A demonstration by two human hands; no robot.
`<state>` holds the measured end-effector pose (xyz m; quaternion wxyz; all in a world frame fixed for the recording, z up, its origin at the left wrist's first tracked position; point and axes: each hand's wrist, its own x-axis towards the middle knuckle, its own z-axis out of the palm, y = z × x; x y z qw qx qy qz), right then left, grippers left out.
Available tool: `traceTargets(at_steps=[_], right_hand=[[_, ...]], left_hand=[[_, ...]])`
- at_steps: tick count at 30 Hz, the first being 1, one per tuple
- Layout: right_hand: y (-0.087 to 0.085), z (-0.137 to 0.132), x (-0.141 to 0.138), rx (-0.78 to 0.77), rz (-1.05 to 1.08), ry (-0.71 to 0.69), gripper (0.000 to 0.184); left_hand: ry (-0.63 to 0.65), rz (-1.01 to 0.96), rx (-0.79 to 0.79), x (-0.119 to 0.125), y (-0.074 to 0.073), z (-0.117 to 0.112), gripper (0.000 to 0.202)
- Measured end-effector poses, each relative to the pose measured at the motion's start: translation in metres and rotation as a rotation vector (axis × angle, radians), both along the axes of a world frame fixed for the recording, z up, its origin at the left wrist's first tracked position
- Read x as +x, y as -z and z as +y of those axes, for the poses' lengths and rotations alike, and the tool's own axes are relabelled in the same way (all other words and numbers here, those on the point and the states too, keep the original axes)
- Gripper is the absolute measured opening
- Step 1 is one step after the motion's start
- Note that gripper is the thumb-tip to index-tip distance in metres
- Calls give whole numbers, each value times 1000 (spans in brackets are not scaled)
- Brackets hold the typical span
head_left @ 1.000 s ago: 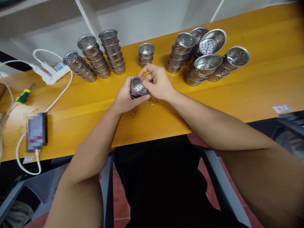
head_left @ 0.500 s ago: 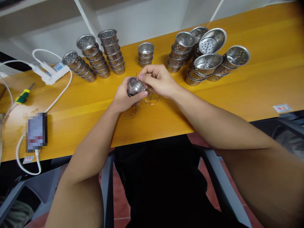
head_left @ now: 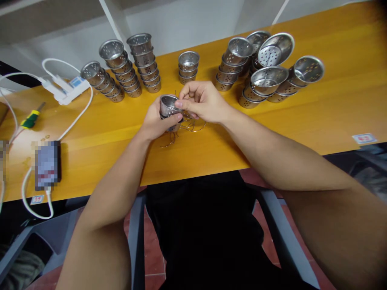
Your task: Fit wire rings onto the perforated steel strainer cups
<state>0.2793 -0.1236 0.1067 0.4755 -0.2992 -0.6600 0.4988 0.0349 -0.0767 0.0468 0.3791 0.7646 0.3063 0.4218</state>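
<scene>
My left hand (head_left: pixel 155 123) is wrapped around a small perforated metal cup (head_left: pixel 168 105), its mouth tilted up. A second cup (head_left: pixel 174 127) sits directly beneath it, partly covered by my thumb. At the upper cup's right rim, my right hand (head_left: pixel 202 100) is closed in a pinch, thumb against forefinger. Whatever lies between those fingertips is too small or hidden to make out. Thin curved metal wires (head_left: pixel 196 129) lie on the table below and behind my hands, partly hidden by them.
Stacks of perforated cups stand at the back left (head_left: pixel 146 66), a short stack at centre (head_left: pixel 188 66), larger stacks at right (head_left: pixel 266 78). A power strip (head_left: pixel 71 93), white cables, a screwdriver (head_left: pixel 32 119) and a phone (head_left: pixel 47 165) occupy the table's left side.
My left hand and the cups have shifted slightly left and turned a little. My right hand's pinch has moved down onto the cup's right rim. The view has shifted slightly.
</scene>
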Motion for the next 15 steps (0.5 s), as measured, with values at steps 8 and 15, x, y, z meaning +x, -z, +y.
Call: traceTargets(at_steps=[8, 15], right_hand=[[0, 0, -5, 10, -24, 53, 79], [5, 2, -5, 34, -1, 50, 76]], left_hand=[[3, 18, -30, -3, -3, 0, 71], [6, 37, 1, -5, -1, 1, 72]])
